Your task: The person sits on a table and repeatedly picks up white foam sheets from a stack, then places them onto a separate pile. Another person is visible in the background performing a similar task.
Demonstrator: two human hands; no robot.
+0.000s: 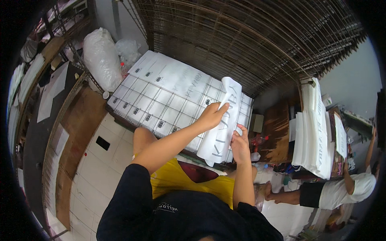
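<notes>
Dark capitals [219,141] mark the curled sheet [222,127] and right-hand stack [313,132]; barcodes [160,124] dot the flat sheets [140,108]; pale lettering [166,208] crosses the near shirt [189,221].

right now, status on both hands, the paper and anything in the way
Left hand holding curled paper, thumb on top. Right hand at its right edge, grip unclear. Printed sheets underneath. No obstruction seen at the hands.

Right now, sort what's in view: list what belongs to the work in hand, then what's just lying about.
Apparently in use:
- curled white sheet with dark lettering, gripped by the left hand, the right hand at its edge
- gridded white sheets beneath

Apparently lying about:
- black phone-like slab on the floor
- bulging white plastic bag
</notes>
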